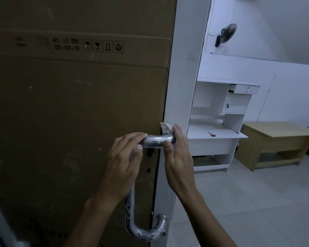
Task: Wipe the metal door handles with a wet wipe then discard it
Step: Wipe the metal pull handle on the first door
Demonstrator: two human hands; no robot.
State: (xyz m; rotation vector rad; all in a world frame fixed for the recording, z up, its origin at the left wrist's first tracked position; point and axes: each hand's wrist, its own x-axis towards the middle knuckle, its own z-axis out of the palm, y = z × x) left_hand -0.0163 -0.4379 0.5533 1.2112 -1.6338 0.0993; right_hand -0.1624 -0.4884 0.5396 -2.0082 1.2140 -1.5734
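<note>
While the curved, polished metal door handle [155, 141] is gripped at its upper bend by the left hand [125, 161], a white wet wipe [165, 128] is pinched against the same bend by the fingers [177, 133] of the right hand [177, 155]. Most of the wipe is hidden, seemingly crumpled. Flat brown cardboard [75, 104] is seen covering the door, beside a white frame [184, 68].

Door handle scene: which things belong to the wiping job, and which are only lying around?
Job: metal door handle, wet wipe, left hand, right hand.

Lying about: screwdriver, white desk, wall fan, wooden table.
</note>
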